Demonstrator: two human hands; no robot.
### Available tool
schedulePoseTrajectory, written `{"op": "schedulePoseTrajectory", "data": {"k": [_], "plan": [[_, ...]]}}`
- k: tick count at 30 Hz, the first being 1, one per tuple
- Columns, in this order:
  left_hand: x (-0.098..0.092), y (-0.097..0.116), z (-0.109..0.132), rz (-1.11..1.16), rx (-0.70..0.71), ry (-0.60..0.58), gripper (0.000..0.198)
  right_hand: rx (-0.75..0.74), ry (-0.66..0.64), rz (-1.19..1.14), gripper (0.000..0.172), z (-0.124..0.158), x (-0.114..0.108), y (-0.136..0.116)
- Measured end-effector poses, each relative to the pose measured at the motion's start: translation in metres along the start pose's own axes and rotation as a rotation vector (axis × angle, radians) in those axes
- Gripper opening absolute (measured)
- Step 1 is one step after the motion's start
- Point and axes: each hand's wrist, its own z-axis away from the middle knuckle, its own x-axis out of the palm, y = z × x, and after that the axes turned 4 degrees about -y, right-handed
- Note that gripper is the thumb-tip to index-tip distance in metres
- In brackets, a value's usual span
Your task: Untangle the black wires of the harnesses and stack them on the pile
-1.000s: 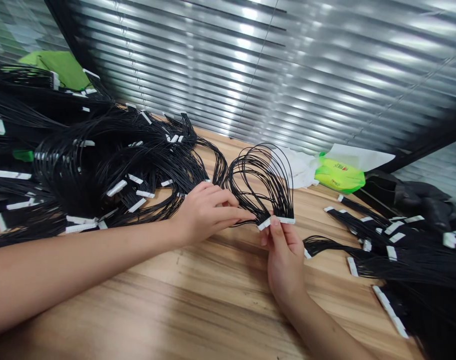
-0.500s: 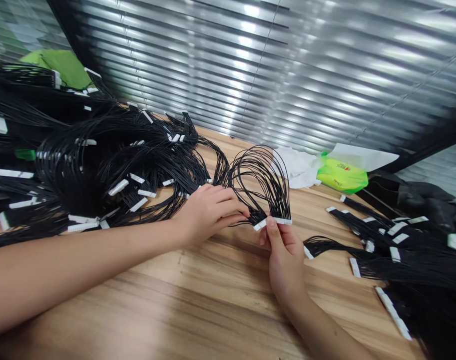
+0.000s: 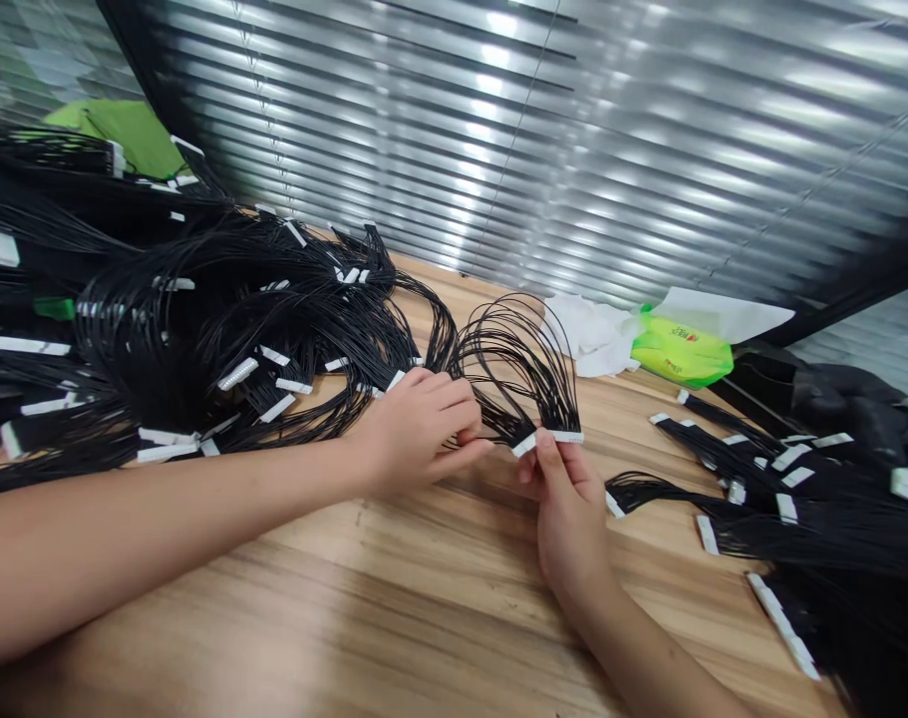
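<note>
At 10 o'clock, a tangled heap of black wire harnesses (image 3: 191,339) with white connectors spills across the wooden tabletop (image 3: 274,608), and a green cloth (image 3: 114,135) shows behind it at 11 o'clock. My left hand (image 3: 416,434) lies just off the heap's right edge, its fingers (image 3: 450,409) half curled, their tips in the wires of a looped harness (image 3: 513,364). I cannot tell whether they are pinching those wires. That harness stands near 12 o'clock, its black wires arching up from a white connector (image 3: 550,439). My right hand (image 3: 569,524) grips the connector between thumb and fingers, close beside my left hand. Slatted blinds (image 3: 498,130) fill the back. Toward 1 o'clock lie crumpled white tissue (image 3: 592,334) and a green packet (image 3: 682,349), then a dark bundle (image 3: 857,419) at 2 o'clock. At 3 o'clock, a second pile of harnesses (image 3: 812,519) rests on the tabletop.
</note>
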Motion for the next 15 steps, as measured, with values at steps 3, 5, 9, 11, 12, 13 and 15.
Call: {"op": "schedulePoseTrajectory", "data": {"k": [3, 5, 9, 11, 12, 13, 15], "plan": [[-0.001, -0.003, 0.001, 0.02, 0.018, 0.037, 0.039, 0.011, 0.046, -0.167, 0.029, -0.005, 0.0, -0.003], [-0.002, -0.005, 0.001, 0.094, -0.057, 0.026, 0.042, 0.038, 0.06, -0.27, 0.03, -0.006, 0.002, -0.005], [-0.001, -0.01, -0.002, 0.229, -0.303, -0.006, 0.04, 0.099, 0.034, -0.425, 0.027, -0.005, 0.004, -0.01], [0.0, -0.012, -0.004, 0.231, -0.34, 0.0, 0.035, 0.135, 0.008, -0.486, 0.027, -0.004, 0.004, -0.01], [0.0, -0.012, -0.004, 0.231, -0.34, 0.009, 0.032, 0.162, -0.01, -0.518, 0.027, -0.003, 0.005, -0.011], [0.001, -0.013, -0.005, 0.24, -0.34, 0.02, 0.03, 0.195, -0.035, -0.55, 0.027, -0.003, 0.005, -0.011], [0.001, -0.014, -0.005, 0.295, -0.352, 0.052, 0.029, 0.266, -0.091, -0.618, 0.028, -0.002, 0.004, -0.012]]}}
